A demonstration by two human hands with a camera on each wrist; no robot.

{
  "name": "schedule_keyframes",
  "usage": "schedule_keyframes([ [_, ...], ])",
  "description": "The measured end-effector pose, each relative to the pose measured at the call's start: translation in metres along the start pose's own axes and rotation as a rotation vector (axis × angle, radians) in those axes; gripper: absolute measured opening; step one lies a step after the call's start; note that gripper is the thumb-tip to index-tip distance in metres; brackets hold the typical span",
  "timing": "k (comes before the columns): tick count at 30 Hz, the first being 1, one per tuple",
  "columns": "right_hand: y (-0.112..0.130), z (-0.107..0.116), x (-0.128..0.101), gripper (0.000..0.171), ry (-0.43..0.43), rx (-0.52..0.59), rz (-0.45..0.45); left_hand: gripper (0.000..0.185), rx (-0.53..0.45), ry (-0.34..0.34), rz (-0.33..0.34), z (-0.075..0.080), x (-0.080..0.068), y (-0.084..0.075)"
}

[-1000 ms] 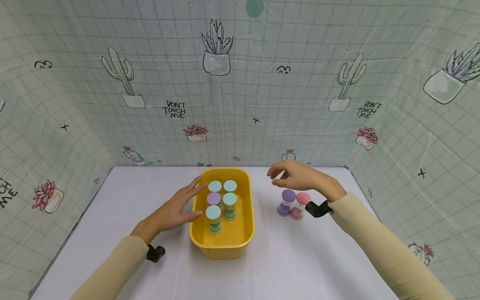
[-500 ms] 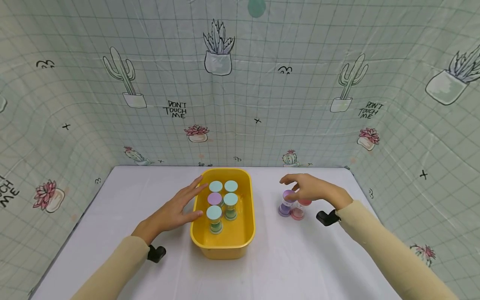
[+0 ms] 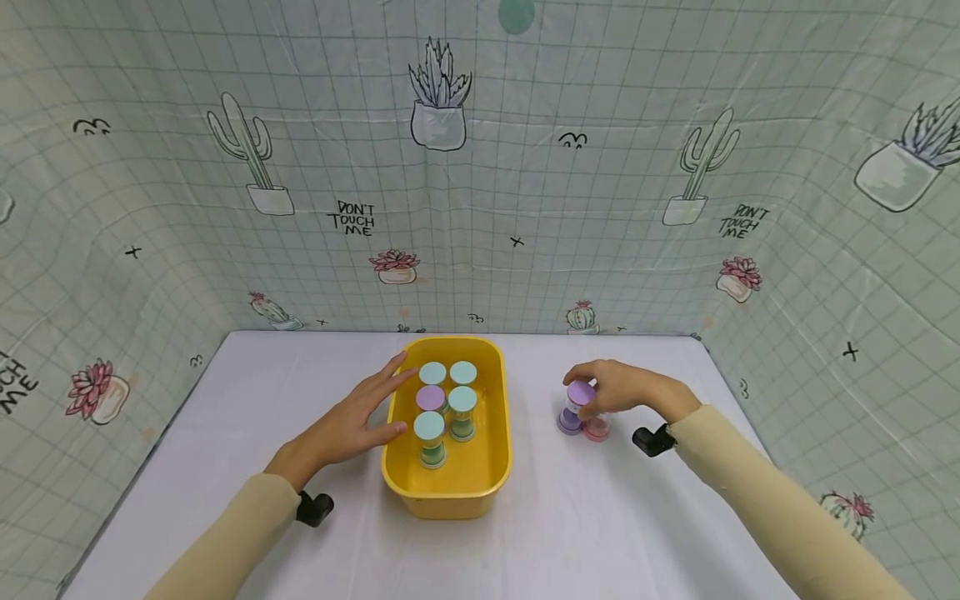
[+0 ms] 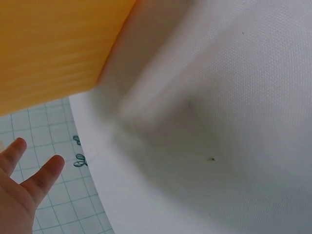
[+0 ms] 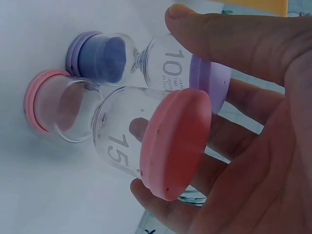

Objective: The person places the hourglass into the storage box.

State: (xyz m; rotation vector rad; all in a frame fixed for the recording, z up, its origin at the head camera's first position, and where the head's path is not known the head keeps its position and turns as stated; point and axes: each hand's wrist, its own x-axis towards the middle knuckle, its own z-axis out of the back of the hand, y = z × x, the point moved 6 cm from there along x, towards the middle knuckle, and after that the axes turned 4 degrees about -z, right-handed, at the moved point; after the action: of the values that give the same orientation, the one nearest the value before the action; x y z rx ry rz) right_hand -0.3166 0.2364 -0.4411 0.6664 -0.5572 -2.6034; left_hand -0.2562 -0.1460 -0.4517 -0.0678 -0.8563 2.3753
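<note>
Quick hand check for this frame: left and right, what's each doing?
Left hand: open, fingers spread at the edge of the yellow tub, holding nothing.
Right hand: closed, holding the purple hourglass by its top.

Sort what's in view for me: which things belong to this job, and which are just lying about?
Seemingly part of the job:
purple hourglass, between the right hand's thumb and fingers
pink hourglass, beside it
yellow bin, left hand at its side
five hourglasses inside

Just surroundings:
printed backdrop
white tabletop
</note>
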Motion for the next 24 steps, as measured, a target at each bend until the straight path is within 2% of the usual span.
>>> schedule_keyframes([
  [17,0.009,0.001,0.010,0.046,0.023,-0.027,0.068,0.073,0.006,-0.007,-0.028,0.000,0.001,-0.002],
  [24,0.013,0.002,0.011,0.044,0.024,-0.041,0.058,0.073,0.005,-0.007,-0.026,0.000,0.001,0.000],
])
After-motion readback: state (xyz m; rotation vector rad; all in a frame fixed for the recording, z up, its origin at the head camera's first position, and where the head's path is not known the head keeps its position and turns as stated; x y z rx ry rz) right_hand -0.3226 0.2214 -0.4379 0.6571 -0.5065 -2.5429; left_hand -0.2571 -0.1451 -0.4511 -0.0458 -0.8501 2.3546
